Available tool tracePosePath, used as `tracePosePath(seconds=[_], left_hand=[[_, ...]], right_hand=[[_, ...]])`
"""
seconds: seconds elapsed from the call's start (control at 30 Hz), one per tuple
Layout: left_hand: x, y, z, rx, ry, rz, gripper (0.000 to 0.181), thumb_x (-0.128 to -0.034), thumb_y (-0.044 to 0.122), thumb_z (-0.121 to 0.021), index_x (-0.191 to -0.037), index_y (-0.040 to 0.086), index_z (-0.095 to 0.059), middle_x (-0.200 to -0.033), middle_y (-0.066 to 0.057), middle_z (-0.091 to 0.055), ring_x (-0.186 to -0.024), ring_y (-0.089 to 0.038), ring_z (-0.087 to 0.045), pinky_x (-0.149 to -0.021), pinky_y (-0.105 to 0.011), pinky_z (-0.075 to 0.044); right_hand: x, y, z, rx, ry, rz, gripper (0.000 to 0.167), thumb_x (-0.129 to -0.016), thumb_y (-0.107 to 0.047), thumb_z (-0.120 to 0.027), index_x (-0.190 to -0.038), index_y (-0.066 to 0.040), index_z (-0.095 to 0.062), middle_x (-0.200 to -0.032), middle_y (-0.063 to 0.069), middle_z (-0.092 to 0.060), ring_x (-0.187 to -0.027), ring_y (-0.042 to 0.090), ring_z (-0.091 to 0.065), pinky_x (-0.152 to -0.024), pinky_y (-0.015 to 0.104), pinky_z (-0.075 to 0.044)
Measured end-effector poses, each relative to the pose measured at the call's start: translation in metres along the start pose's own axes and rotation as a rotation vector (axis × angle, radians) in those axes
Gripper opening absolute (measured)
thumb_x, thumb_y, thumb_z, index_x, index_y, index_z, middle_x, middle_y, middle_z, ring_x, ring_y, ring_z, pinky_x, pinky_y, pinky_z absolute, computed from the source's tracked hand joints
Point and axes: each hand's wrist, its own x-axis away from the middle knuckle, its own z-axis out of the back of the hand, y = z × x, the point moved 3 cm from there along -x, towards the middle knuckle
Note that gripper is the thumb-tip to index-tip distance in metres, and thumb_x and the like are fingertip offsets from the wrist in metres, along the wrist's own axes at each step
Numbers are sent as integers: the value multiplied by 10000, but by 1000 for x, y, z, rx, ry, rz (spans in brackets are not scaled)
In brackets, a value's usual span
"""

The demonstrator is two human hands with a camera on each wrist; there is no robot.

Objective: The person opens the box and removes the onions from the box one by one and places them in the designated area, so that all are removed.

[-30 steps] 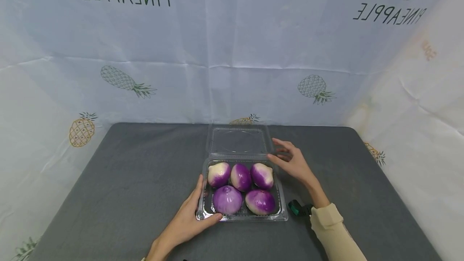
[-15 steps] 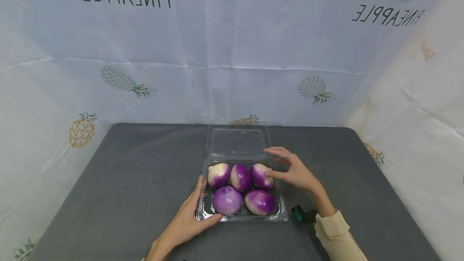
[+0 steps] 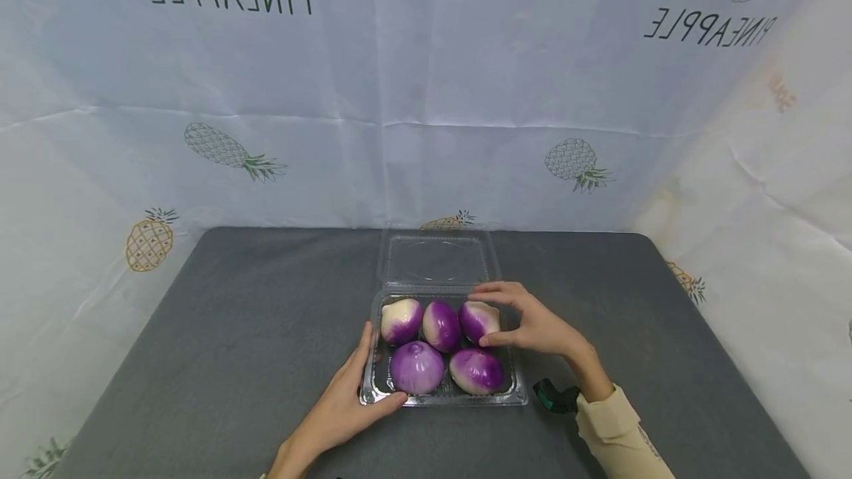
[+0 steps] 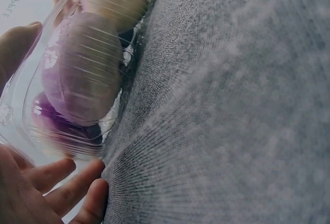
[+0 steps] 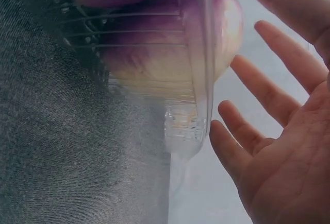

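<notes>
One change is seen: the right hand [image 3: 535, 325] has been shifted inward from beside the lid [image 3: 439, 257] and is now spread about the far-right onion [image 3: 474, 320], thumb on the near side, fingers on the far side. Its digits are held wide apart and nothing is gripped; whether the onion is touched cannot be told. By this shift, work appears to be centred on that onion rather than on the lid, and no lifting is seen yet. The left hand [image 3: 346, 394] is left unmoved, its loosely straight fingers laid along the left side of the clear container [image 3: 459, 400], which seems to be steadied rather than grasped. Four other onions [image 3: 417, 369] are held inside. Behind, the lid is turned back above the grey counter [image 3: 293, 301].
</notes>
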Motion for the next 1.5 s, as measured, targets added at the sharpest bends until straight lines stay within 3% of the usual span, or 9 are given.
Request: tracePosePath(seconds=[0.13,0.57,0.87,1.5], left_hand=[[0,0,0,3,4,-9,1188,-809,451,-853,-1641,33,-115,-1659,-103,-361,-1361,-232,-568,-1170,-436,-433],[0,0,0,10,-7,8,1196,-813,457,-848,-1643,37,-96,-1668,-95,-347,-1373,-224,-552,-1176,-425,-426],[1,1,0,12,0,-2,1193,-811,452,-851,-1640,28,-107,-1660,-112,-358,-1375,-238,-552,-1175,-420,-427],[1,-1,-1,8,13,-10,1182,-806,447,-856,-1637,22,-131,-1653,-118,-371,-1346,-236,-586,-1168,-386,-438]], right_hand=[[0,2,-2,15,-19,-1,611,-812,-259,-875,-1373,-153,-655,-1470,123,-573,-1388,396,-422,-1084,688,-374],[-1,7,-5,29,-70,-20,639,-792,-255,-888,-1376,-145,-654,-1486,172,-527,-1400,421,-370,-1065,697,-379],[-2,8,-5,64,-84,-26,703,-796,-262,-883,-1425,-115,-606,-1414,121,-567,-1370,379,-383,-1070,669,-387],[-2,3,-5,99,-32,6,591,-838,-298,-853,-1378,-160,-655,-1316,55,-622,-1291,312,-433,-1022,604,-432]])
